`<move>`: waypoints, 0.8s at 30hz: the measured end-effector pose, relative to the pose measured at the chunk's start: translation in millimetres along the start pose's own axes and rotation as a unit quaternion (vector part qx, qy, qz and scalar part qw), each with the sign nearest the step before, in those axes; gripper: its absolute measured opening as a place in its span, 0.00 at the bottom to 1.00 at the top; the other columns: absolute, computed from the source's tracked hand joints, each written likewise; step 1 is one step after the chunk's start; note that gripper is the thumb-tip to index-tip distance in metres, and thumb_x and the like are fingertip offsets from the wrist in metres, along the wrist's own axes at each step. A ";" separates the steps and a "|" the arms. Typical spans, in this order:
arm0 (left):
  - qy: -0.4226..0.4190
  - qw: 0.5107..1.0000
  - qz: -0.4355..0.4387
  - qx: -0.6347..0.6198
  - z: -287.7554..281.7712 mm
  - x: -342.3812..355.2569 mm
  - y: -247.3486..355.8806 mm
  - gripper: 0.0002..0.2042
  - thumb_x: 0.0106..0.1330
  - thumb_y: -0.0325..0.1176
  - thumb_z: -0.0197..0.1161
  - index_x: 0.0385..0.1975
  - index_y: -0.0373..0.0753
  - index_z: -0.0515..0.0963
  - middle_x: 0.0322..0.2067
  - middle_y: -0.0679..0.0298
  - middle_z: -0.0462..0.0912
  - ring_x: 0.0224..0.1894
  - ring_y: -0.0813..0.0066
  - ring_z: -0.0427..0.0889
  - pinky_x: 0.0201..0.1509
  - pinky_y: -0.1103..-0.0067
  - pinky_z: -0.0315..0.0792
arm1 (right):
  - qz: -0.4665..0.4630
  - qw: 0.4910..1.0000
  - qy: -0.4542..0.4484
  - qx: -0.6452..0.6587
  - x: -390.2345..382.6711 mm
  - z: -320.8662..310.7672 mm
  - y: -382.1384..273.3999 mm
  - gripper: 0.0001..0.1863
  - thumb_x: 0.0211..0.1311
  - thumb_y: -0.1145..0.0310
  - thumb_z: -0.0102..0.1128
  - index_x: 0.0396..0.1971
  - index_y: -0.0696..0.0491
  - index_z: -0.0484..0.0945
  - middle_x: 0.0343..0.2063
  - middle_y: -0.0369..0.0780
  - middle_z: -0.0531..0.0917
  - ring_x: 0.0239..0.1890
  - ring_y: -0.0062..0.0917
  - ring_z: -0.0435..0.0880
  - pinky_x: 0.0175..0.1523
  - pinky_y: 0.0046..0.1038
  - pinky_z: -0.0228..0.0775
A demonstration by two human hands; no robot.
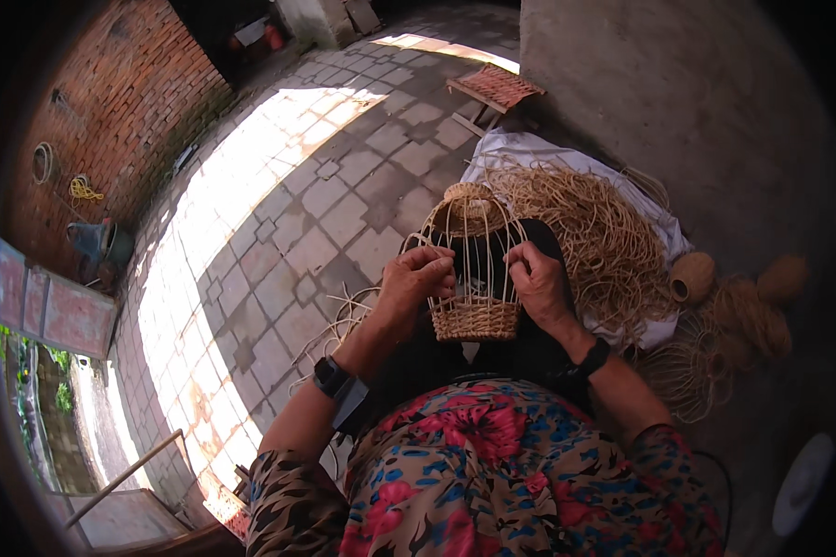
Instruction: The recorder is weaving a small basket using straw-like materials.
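A partly woven basket [476, 321] rests on my lap, with a tightly woven band nearest me. Bare upright stakes [475, 260] run from that band to a round woven piece [471, 210] at the far end. On the basket's left side my left hand [420, 281] is closed, thumb and fingers pinching a thin pale strand that loops up by the stakes. My right hand [541, 286] is closed at the right side, thumb and forefinger pinching one of the outer stakes. The fingertips partly hide what they grip.
A heap of straw-coloured cords [585, 232] lies on a white sheet [664, 218] to the right. Beyond my right arm are small woven pieces [693, 278] and an open frame of stakes [687, 371]. Loose strands [344, 311] trail at left. A slatted stool [495, 86] stands farther off.
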State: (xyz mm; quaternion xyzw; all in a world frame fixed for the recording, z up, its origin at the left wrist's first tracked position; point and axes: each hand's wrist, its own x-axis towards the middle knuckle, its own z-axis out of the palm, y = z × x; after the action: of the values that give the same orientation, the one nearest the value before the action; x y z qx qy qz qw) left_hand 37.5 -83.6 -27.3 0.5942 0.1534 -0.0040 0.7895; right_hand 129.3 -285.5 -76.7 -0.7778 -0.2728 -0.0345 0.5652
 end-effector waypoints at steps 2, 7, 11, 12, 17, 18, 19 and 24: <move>0.012 0.991 0.048 0.127 0.7 8.0 5.6 0.09 0.65 0.31 0.62 0.39 0.33 0.78 0.29 0.66 0.80 0.29 0.79 0.80 0.34 0.82 0.76 | -0.001 1.000 -0.001 0.002 0.2 0.5 -0.3 0.06 0.61 0.76 0.47 0.31 0.58 0.76 0.15 0.31 0.67 0.18 0.10 0.61 0.23 0.20 0.56; 0.053 0.835 0.248 0.488 14.4 14.7 -0.8 0.08 0.58 0.31 0.64 0.34 0.35 0.80 0.27 0.59 0.81 0.27 0.74 0.80 0.34 0.78 0.75 | 0.002 1.000 -0.008 0.008 1.3 -1.2 -4.8 0.07 0.62 0.77 0.46 0.31 0.58 0.75 0.15 0.31 0.67 0.19 0.10 0.62 0.24 0.19 0.56; 0.081 0.874 0.182 0.444 18.4 8.9 -2.0 0.14 0.57 0.30 0.63 0.44 0.41 0.77 0.25 0.57 0.80 0.26 0.62 0.81 0.32 0.72 0.73 | 0.018 1.000 -0.020 -0.003 1.4 -2.0 -1.5 0.07 0.62 0.77 0.46 0.32 0.59 0.75 0.16 0.32 0.70 0.19 0.11 0.63 0.25 0.20 0.58; 0.065 0.914 0.170 0.363 15.7 5.7 -2.2 0.16 0.58 0.29 0.62 0.47 0.42 0.75 0.26 0.59 0.80 0.24 0.66 0.79 0.30 0.73 0.72 | 0.020 1.000 -0.018 -0.003 1.3 -1.9 2.0 0.07 0.62 0.78 0.45 0.32 0.59 0.75 0.16 0.33 0.71 0.18 0.11 0.65 0.25 0.20 0.59; 0.100 0.995 0.016 -0.010 5.5 -30.9 -9.3 0.20 0.62 0.26 0.62 0.55 0.42 0.68 0.27 0.69 0.77 0.21 0.84 0.69 0.25 0.83 0.66 | 0.005 1.000 -0.007 -0.009 1.5 -1.1 6.0 0.07 0.62 0.79 0.44 0.32 0.58 0.74 0.16 0.36 0.73 0.18 0.14 0.69 0.25 0.22 0.62; 0.044 0.985 -0.006 -0.165 2.5 -37.8 -9.9 0.22 0.63 0.26 0.61 0.57 0.42 0.67 0.29 0.68 0.76 0.23 0.84 0.70 0.26 0.84 0.66 | 0.001 1.000 -0.006 -0.014 1.8 -0.9 5.6 0.07 0.62 0.79 0.45 0.32 0.57 0.74 0.16 0.37 0.73 0.18 0.15 0.71 0.26 0.22 0.63; -0.013 0.948 -0.027 -0.317 -0.7 -41.2 -10.6 0.23 0.64 0.26 0.60 0.60 0.43 0.66 0.31 0.67 0.75 0.24 0.84 0.71 0.26 0.85 0.65 | 0.001 1.000 -0.006 -0.015 2.2 -0.9 4.6 0.07 0.62 0.79 0.45 0.32 0.57 0.74 0.16 0.37 0.73 0.18 0.15 0.71 0.26 0.22 0.63; -0.132 0.968 -0.029 -0.213 -29.2 -39.3 -7.2 0.23 0.69 0.32 0.56 0.63 0.42 0.63 0.26 0.70 0.72 0.23 0.85 0.68 0.24 0.86 0.63 | -0.025 0.997 0.004 -0.078 2.2 -1.7 0.4 0.04 0.59 0.80 0.49 0.31 0.56 0.73 0.23 0.45 0.79 0.24 0.38 0.82 0.28 0.31 0.71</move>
State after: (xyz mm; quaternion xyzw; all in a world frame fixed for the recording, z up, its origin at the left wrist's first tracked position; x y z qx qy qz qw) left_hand -8.3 -65.3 -31.5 0.4022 0.0623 -0.0730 0.9105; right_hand 131.8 -286.3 -75.6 -0.8121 -0.2862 -0.0733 0.5031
